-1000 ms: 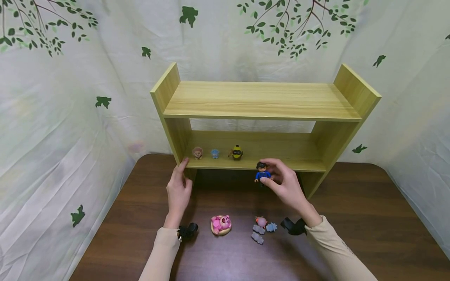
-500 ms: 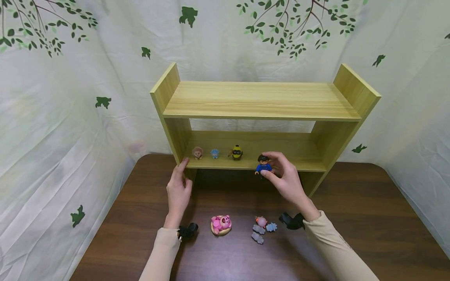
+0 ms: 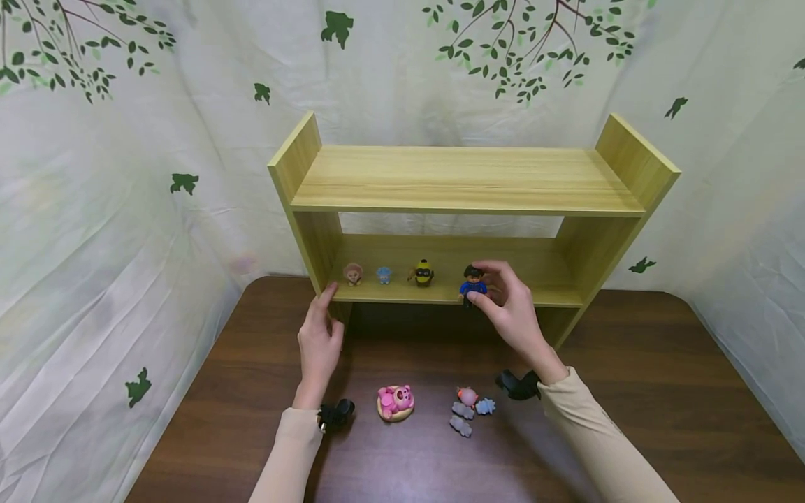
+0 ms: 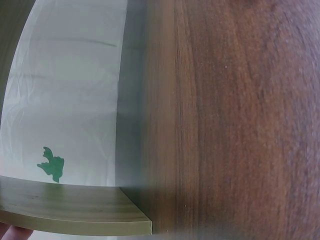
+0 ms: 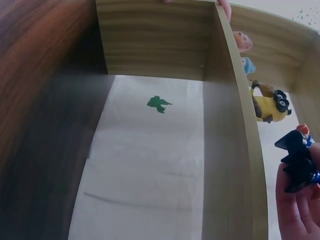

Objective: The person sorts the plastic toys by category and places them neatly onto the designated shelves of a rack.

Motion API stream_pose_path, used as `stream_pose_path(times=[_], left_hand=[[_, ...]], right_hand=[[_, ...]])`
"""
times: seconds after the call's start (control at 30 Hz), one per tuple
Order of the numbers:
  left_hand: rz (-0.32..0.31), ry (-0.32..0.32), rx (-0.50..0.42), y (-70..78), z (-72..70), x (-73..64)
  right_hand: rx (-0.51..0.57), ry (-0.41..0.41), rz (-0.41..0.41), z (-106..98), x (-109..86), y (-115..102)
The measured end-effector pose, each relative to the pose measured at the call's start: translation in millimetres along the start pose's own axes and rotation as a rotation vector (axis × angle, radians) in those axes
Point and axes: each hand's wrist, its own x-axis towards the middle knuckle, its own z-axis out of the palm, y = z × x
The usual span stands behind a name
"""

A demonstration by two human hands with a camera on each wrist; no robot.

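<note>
My right hand pinches a toy figure with dark hair and a blue top, at the front edge of the shelf's middle board. In the right wrist view the figure's black legs show beside that board's edge. My left hand rests its fingertips on the left side panel of the wooden shelf. On the middle board stand a brownish-pink figure, a small blue figure and a yellow minion figure, in a row left of the held figure.
On the brown table lie a pink bear toy, a small pink figure, a blue piece and grey pieces. A leaf-printed white cloth hangs behind the shelf.
My right hand has lifted the blue-topped figure from below the middle board's front edge up to the board's level. My left hand has stayed on the side panel.
</note>
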Motion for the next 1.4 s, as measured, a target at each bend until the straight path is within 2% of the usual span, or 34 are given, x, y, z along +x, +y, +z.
stream_pose_path(times=[0.13, 0.33, 0.47, 0.6, 0.83, 1.17, 1.4], left_hand=[[0.004, 0.002, 0.004, -0.5, 0.3, 0.2], [0.003, 0.004, 0.001, -0.2, -0.1, 0.0], [0.001, 0.004, 0.001, -0.7, 0.1, -0.5], [0.004, 0.007, 0.001, -1.5, 0.8, -0.6], [0.027, 0.026, 0.001, -2.8, 2.0, -0.6], [0.02, 0.022, 0.005, -3.1, 2.0, -0.8], [0.017, 0.023, 0.0, -3.0, 2.5, -0.4]], right_hand=[[0.004, 0.022, 0.0, 0, 1.5, 17], [0.011, 0.04, -0.031, 2, 4.2, 24], [-0.007, 0.039, -0.022, 2, 5.7, 26], [-0.046, 0.042, 0.011, 3, 8.0, 23], [-0.105, 0.049, 0.004, 6, 11.7, -10], [-0.102, 0.054, -0.02, 9, 18.0, -10], [-0.148, 0.044, -0.034, 9, 21.5, -8]])
